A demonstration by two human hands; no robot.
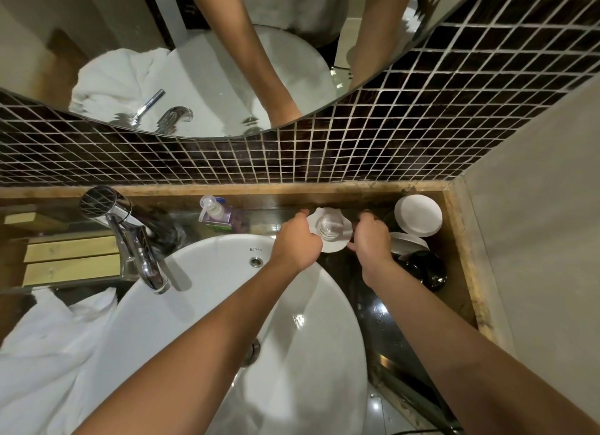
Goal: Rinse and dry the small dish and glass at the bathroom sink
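In the head view, your left hand [297, 238] and right hand [370, 239] meet just right of the frame's centre, each gripping an edge of the small white dish [331, 246]. The glass [328, 228] stands on that dish, between your hands; it looks upright, though the wide lens blurs it. Dish and glass sit over the dark table [383, 311] just beyond the white sink [207, 282]. The chrome faucet [136, 243] rises at middle left, a soap bottle [216, 212] behind the sink, and a white towel [55, 353] lies at lower left.
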